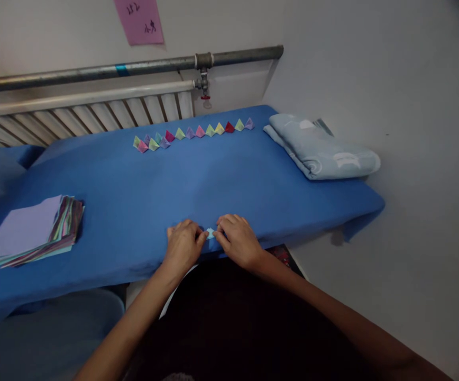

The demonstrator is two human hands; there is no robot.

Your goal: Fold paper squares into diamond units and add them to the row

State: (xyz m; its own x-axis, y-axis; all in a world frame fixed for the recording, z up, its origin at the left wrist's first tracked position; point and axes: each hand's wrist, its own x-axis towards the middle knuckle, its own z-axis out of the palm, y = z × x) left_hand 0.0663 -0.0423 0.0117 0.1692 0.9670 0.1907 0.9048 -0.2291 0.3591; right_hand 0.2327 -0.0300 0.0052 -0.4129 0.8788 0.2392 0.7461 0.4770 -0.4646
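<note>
Between my two hands, at the near edge of the blue-covered bed, is a small light-blue piece of folded paper. My left hand pinches its left side with thumb and fingers. On the other side my right hand is closed over the paper's right end. Most of the paper is hidden by the fingers, so its full shape does not show. Toward the back of the bed stands a row of small folded paper pieces in several colours, doubled up at its left end.
A stack of coloured paper with a lilac sheet on top lies at the left. A folded light-blue blanket sits at the right against the wall. Behind the bed run a radiator and a metal pipe with a valve.
</note>
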